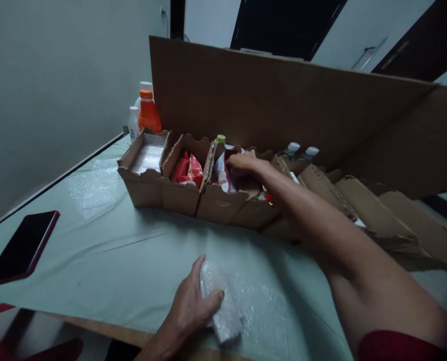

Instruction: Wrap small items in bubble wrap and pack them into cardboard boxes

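My left hand (193, 303) grips a small oblong bundle in clear bubble wrap (221, 301) near the table's front edge, thumb on top. What the wrap encloses is hidden. My right arm reaches across to the row of cardboard bins. There my right hand (246, 164) is closed at the edge of a white and dark red packet (222, 174) inside an open-topped cardboard bin (219, 203). Its fingertips are partly hidden. One bin to the left holds red packets (188, 168), and the leftmost bin holds bubble-wrapped items (149, 154).
More cardboard bins (374, 200) continue to the right, before a tall cardboard panel (264, 95). An orange bottle (148, 113) stands behind the left bins. A phone (22, 245) and a bubble wrap sheet (95, 185) lie on the pale green tablecloth (106, 260).
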The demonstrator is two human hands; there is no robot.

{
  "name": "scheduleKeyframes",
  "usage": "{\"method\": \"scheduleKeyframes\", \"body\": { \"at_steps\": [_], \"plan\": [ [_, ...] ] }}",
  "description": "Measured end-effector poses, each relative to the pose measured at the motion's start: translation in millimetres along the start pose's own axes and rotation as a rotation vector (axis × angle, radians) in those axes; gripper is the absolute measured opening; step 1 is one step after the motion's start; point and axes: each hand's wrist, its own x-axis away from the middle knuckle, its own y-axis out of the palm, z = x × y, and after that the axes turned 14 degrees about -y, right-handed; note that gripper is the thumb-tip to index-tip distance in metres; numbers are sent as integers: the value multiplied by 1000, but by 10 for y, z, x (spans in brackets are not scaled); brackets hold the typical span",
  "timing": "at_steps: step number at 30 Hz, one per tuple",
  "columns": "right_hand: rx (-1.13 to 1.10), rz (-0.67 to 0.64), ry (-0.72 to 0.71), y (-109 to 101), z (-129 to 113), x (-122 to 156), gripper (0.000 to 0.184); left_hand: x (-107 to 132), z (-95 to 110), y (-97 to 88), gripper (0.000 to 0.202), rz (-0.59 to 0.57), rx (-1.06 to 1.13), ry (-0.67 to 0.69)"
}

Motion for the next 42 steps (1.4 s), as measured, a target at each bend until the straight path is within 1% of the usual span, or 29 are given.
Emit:
{"method": "scheduleKeyframes", "body": {
  "at_steps": [1,2,5,6,7,8,9,10,11,12,14,15,17,18,19,21,23,25,27,29,30,32,34,36,38,39,40,41,42],
  "plan": [
    [20,31,18,-88,-3,142,6,6,-3,-9,91,2,1,2],
    [53,59,46,-195,-1,324,10,12,-7,-16,89,5,2,4],
    [109,242,109,-535,0,1082,25,14,-39,-32,86,31,9,23],
    [43,365,50,-618,-23,1367,22,10,-57,-35,85,41,15,29],
    [-62,411,-82,-665,-72,1641,20,5,-76,-39,86,48,22,34],
    [-171,376,-253,-663,-155,1886,17,3,-94,-45,86,49,34,40],
    [-274,291,-408,-606,-274,2088,14,5,-106,-52,88,43,48,46],
    [-351,162,-466,-492,-428,2237,12,12,-111,-60,88,31,61,58],
    [-394,98,-512,-329,-607,2329,9,25,-108,-68,89,15,71,74],
    [-409,-2,-510,-131,-796,2368,9,42,-95,-74,91,-1,72,91],
    [-418,-131,-469,295,-1137,2331,9,81,-54,-69,98,-15,38,106],
    [-431,-138,-434,484,-1256,2287,11,97,-32,-56,103,-8,4,101],
    [-475,-116,-408,741,-1341,2201,24,113,7,-14,114,20,-62,82],
    [-487,-79,-409,789,-1303,2165,31,113,22,9,116,35,-90,72],
    [-486,-34,-417,776,-1220,2124,34,109,35,31,116,49,-113,66],
    [-430,82,-427,578,-979,1979,29,101,63,60,112,63,-149,48],
    [-309,197,-391,213,-757,1686,16,97,92,67,109,59,-168,21],
    [-151,270,-300,-182,-654,1240,18,96,115,59,108,38,-173,7],
    [-11,205,-267,-468,-693,718,20,93,125,51,108,27,-177,5],
    [42,43,-300,-568,-836,222,16,83,120,50,108,24,-180,10],
    [34,-53,-322,-550,-925,12,14,77,115,51,108,22,-176,11],
    [-12,-211,-356,-426,-1092,-310,14,62,105,56,107,16,-164,9],
    [-60,-284,-375,-286,-1194,-492,14,48,100,57,107,12,-154,5],
    [-88,-280,-377,-233,-1200,-528,16,38,98,50,107,7,-148,12],
    [-106,-231,-356,-302,-1116,-391,20,36,95,33,107,2,-142,23],
    [-117,-158,-327,-368,-1048,-247,21,39,90,22,106,0,-140,28],
    [-138,-49,-290,-440,-972,-51,21,44,84,10,106,1,-137,32],
    [-161,84,-253,-506,-894,194,20,49,76,-1,105,7,-137,36],
    [-194,263,-200,-553,-824,483,20,54,67,-9,104,14,-137,41]
  ]
}}
